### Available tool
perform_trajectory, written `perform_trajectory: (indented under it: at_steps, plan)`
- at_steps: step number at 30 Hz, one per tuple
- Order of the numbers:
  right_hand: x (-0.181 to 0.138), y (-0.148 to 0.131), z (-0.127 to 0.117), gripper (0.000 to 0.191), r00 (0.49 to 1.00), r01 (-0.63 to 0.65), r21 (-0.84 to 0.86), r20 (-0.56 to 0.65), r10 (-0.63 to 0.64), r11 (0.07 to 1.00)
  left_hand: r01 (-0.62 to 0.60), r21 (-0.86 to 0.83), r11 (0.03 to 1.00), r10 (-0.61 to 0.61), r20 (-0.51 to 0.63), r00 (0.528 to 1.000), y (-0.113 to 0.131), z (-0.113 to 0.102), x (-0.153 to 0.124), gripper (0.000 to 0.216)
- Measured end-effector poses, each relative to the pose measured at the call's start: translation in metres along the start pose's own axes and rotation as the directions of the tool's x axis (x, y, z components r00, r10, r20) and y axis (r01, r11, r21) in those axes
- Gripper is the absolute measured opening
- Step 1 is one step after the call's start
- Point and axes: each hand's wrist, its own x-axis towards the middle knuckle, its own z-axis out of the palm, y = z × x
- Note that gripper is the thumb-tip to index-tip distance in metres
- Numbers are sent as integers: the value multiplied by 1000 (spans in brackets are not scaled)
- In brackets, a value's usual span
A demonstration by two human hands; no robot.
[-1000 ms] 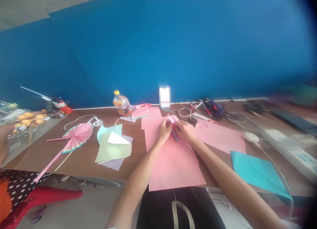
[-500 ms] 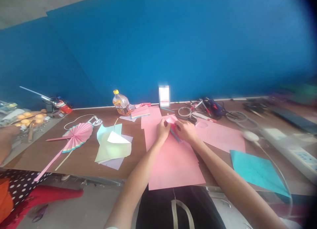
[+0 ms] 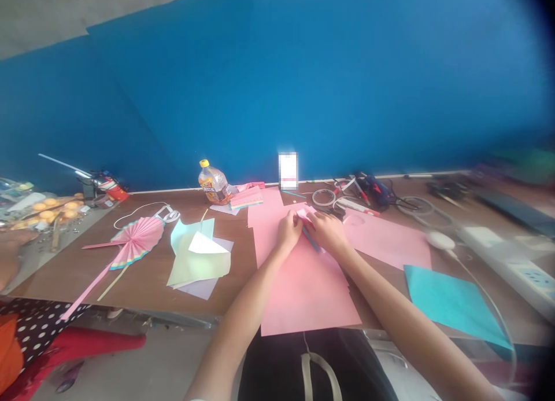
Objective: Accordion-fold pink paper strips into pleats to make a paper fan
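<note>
Both hands meet over large pink paper sheets point(image 3: 303, 297) in front of me. Between them is a small folded pink paper point(image 3: 304, 214) with a blue edge along its lower right side. My left hand point(image 3: 289, 228) pinches its left end, fingers closed. My right hand point(image 3: 326, 228) grips the other side, fingers curled over it and hiding much of it. To the left lies a pleated pink paper fan point(image 3: 137, 239) with blue and yellow edging. Another folded pink paper piece point(image 3: 246, 198) rests by the bottle.
Green, white and blue papers point(image 3: 202, 265) lie left of centre, a teal sheet point(image 3: 455, 305) at right. A bottle point(image 3: 214, 184), a tape roll point(image 3: 323, 198) and tools stand along the back. A power strip point(image 3: 515, 268) with a cable is far right. At far left shows another person's hand point(image 3: 15, 247).
The hands have drawn slightly closer together on the small pink paper, and less of it stands up above the fingers. The view has shifted a little.
</note>
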Motion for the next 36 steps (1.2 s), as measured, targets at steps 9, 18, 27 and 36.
perform_trajectory:
  at_steps: [9, 18, 27, 36]
  plan:
    - [0, -5, -9, 17, 995, 42, -21, 96, -39, 999, -57, 232, 971, 29, 122, 992, 5, -2, -2, 7]
    - [1, -11, -11, 19, 972, -31, -46, 231, 41, 998, -75, 232, 970, 53, 100, 994, 5, -2, -2, 14]
    - [0, -11, -11, 20, 975, 0, -62, 220, 14, 998, -57, 210, 976, 39, 88, 995, 4, 0, -1, 14]
    - [1, -2, -6, 25, 972, -5, -74, 235, 22, 997, -105, 147, 984, 85, 133, 987, 2, -1, -2, 13]
